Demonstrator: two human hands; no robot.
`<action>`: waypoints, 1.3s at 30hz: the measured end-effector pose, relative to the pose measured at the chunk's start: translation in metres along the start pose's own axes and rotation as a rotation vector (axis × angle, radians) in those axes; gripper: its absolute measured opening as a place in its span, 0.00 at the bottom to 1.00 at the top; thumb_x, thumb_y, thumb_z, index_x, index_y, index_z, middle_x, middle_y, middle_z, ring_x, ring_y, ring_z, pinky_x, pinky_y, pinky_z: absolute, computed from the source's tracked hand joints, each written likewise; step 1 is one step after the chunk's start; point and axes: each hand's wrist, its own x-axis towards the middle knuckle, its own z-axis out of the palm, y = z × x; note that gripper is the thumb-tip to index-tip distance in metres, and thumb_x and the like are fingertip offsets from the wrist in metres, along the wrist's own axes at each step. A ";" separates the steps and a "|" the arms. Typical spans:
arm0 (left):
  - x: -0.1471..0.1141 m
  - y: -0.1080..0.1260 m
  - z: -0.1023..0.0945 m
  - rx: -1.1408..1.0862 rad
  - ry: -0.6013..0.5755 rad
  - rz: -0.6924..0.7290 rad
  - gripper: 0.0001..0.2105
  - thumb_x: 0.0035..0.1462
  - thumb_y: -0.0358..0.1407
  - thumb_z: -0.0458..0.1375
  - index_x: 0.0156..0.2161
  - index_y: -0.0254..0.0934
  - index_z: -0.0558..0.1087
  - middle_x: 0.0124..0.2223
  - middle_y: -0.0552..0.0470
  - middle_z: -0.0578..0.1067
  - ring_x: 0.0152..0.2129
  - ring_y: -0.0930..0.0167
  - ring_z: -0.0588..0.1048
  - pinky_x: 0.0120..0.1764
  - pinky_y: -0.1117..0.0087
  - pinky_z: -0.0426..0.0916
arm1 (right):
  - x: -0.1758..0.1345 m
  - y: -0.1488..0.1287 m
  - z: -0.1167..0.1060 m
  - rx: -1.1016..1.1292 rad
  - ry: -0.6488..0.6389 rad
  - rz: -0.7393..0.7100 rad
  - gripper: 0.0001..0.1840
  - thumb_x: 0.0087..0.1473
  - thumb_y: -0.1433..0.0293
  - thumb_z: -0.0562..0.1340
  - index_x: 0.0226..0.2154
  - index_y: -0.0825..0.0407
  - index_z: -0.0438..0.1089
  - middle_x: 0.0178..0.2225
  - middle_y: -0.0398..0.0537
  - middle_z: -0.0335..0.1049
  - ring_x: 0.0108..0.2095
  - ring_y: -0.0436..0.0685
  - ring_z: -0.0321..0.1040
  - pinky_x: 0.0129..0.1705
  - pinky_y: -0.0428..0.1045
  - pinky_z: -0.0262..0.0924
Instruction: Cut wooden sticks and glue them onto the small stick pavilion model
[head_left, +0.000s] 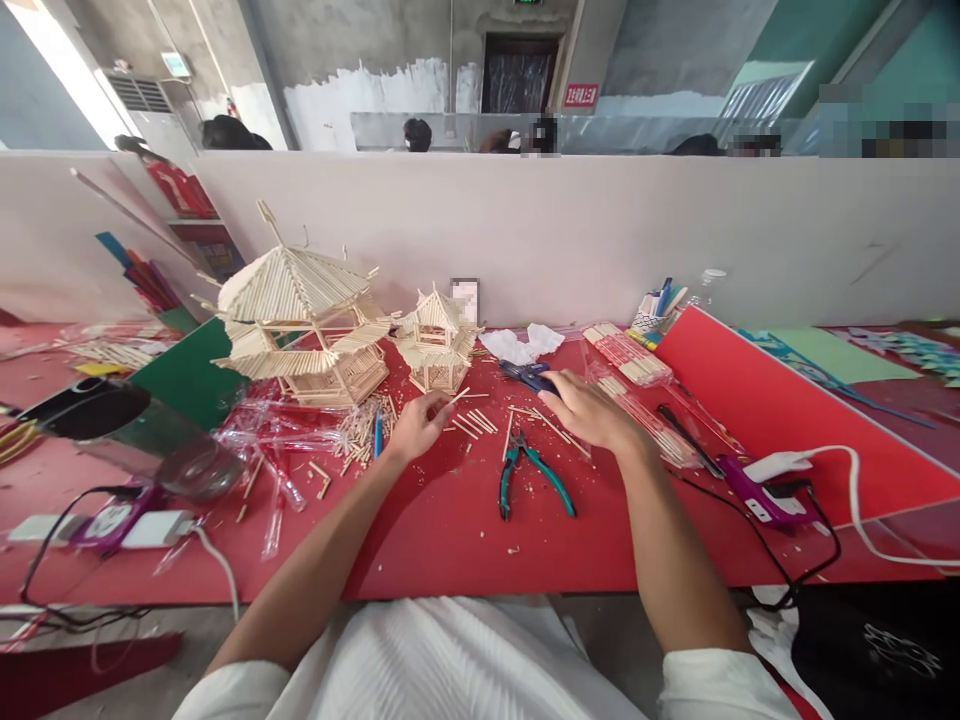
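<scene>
Pale-wood big pavilion [296,290] far left, small pavilion [436,345] right of it: both look nearly done tbh, loose sticks [472,424] probably left to add. Hands apart: left hand [420,425] pinches 1 stick [459,396], right hand [589,408] grips a dark blue tool [529,376].

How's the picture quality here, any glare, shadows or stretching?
In the head view, a shadow lies beside the left forearm on the red tabletop; highlights glint off the clear plastic wrap; the tumbler at left looks stretched, probably by the wide lens; blocky pixelation masks patches at upper right and behind the smaller stick pavilion.
</scene>
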 end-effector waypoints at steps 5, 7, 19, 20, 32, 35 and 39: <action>-0.001 0.005 0.008 -0.173 0.052 -0.013 0.16 0.63 0.48 0.54 0.38 0.36 0.73 0.24 0.57 0.66 0.21 0.74 0.63 0.26 0.73 0.58 | 0.003 -0.035 0.010 0.156 -0.115 -0.074 0.29 0.70 0.54 0.43 0.62 0.49 0.61 0.63 0.54 0.64 0.62 0.64 0.63 0.59 0.54 0.56; -0.001 0.006 0.011 -0.202 0.066 -0.008 0.17 0.63 0.49 0.54 0.39 0.35 0.73 0.24 0.57 0.66 0.21 0.74 0.63 0.26 0.73 0.58 | 0.004 -0.040 0.012 0.173 -0.117 -0.078 0.29 0.70 0.53 0.42 0.61 0.50 0.63 0.62 0.54 0.65 0.61 0.64 0.63 0.58 0.53 0.56; -0.002 0.012 0.016 -0.113 0.067 0.021 0.16 0.63 0.46 0.54 0.39 0.35 0.74 0.24 0.57 0.66 0.21 0.74 0.63 0.27 0.73 0.56 | 0.006 -0.052 0.021 0.181 -0.081 -0.135 0.23 0.71 0.58 0.45 0.51 0.51 0.70 0.54 0.56 0.73 0.54 0.63 0.70 0.51 0.51 0.58; -0.002 0.013 0.017 -0.112 0.069 0.018 0.15 0.64 0.46 0.53 0.39 0.35 0.74 0.24 0.57 0.66 0.21 0.74 0.62 0.27 0.73 0.56 | 0.006 -0.054 0.021 0.184 -0.062 -0.137 0.23 0.71 0.59 0.45 0.50 0.51 0.70 0.52 0.55 0.74 0.53 0.62 0.70 0.49 0.50 0.58; -0.001 0.008 0.016 -0.094 0.069 0.024 0.17 0.64 0.46 0.52 0.43 0.34 0.75 0.25 0.56 0.66 0.22 0.74 0.62 0.27 0.73 0.56 | 0.005 -0.060 0.022 0.139 -0.016 -0.170 0.19 0.71 0.60 0.47 0.45 0.52 0.69 0.45 0.53 0.77 0.47 0.61 0.73 0.43 0.49 0.55; -0.001 0.010 0.014 -0.077 0.067 0.022 0.17 0.64 0.46 0.52 0.43 0.34 0.75 0.26 0.55 0.68 0.23 0.73 0.63 0.27 0.73 0.57 | 0.005 -0.062 0.022 0.120 -0.006 -0.171 0.19 0.71 0.60 0.47 0.45 0.52 0.69 0.45 0.53 0.77 0.45 0.60 0.73 0.41 0.49 0.54; -0.001 0.010 0.011 -0.073 0.068 0.025 0.16 0.64 0.46 0.52 0.42 0.34 0.75 0.27 0.55 0.69 0.23 0.73 0.65 0.28 0.72 0.58 | 0.005 -0.063 0.024 0.107 0.004 -0.169 0.18 0.71 0.61 0.48 0.45 0.51 0.69 0.44 0.53 0.77 0.45 0.60 0.73 0.41 0.48 0.54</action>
